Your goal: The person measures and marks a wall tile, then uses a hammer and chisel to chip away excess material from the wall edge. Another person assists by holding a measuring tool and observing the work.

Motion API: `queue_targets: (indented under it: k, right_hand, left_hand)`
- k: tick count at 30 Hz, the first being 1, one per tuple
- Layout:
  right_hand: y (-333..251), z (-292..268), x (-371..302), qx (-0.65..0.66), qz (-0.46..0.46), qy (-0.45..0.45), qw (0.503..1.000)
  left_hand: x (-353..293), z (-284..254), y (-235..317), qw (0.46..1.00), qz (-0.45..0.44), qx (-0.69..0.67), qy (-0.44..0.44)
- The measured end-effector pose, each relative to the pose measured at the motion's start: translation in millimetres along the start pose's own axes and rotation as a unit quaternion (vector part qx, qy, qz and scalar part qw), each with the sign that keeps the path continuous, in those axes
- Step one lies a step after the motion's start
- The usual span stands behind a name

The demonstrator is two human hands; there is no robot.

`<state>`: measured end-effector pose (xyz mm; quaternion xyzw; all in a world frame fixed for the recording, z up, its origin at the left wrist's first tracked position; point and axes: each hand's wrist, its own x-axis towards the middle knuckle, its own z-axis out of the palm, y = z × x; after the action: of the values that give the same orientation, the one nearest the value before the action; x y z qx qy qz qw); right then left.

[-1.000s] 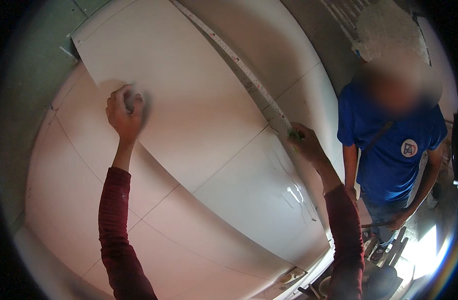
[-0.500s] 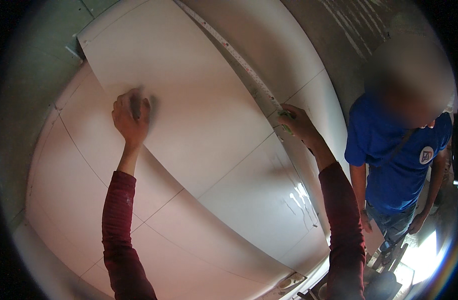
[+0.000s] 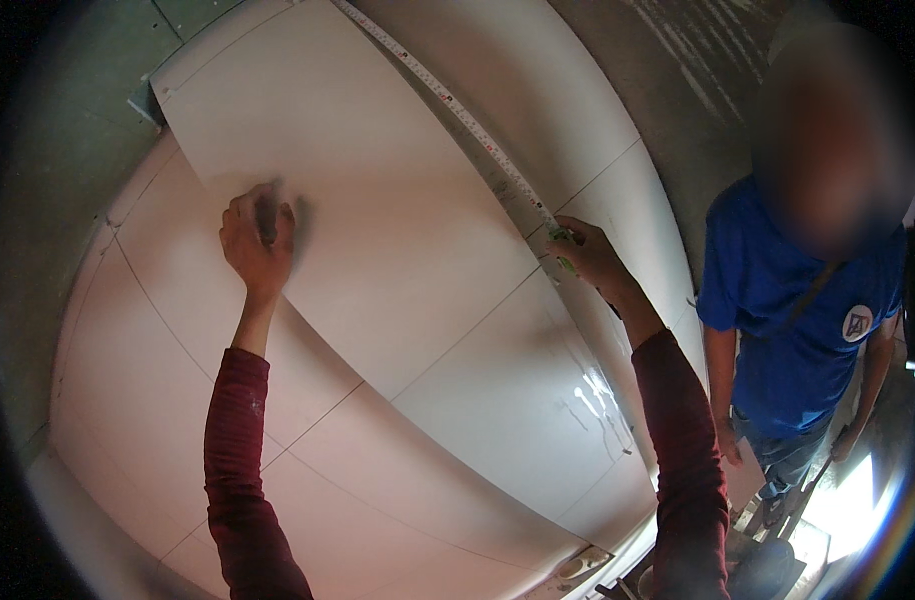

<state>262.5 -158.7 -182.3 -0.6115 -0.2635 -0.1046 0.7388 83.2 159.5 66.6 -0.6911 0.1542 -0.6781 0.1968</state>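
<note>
A large white sheet, with thin dark lines drawn on it, lies over other white sheets. My left hand rests on it, fingers bent and thumb apart, with a dark shadow between them; nothing shows in its grip. Off the sheet's right edge, my right hand is closed around a green tape measure, its case mostly covered by my fingers. The pale measuring blade runs out from it along that edge to the top of the view.
A lower white sheet spreads out at the left. At the right stands a person in a blue shirt, close to my right sleeve. White streaks mark the sheet near my right forearm. Green floor shows at the far left.
My right hand has shifted slightly left and toward me with the tape measure. My left hand stays in place. The person in blue has straightened, head moving up.
</note>
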Motion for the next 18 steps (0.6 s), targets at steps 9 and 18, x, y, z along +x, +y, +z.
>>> queue_targets:
  k: [9, 18]
  right_hand:
    - [-6, -3, -7, 0.003, -0.008, 0.014, 1.0]
    - [-7, -2, -8, -0.016, -0.015, 0.038, 0.999]
  left_hand:
    - [3, -6, 5, 1.0, 0.008, 0.006, 0.016]
    - [8, -7, -3, 0.999, 0.038, -0.015, 0.03]
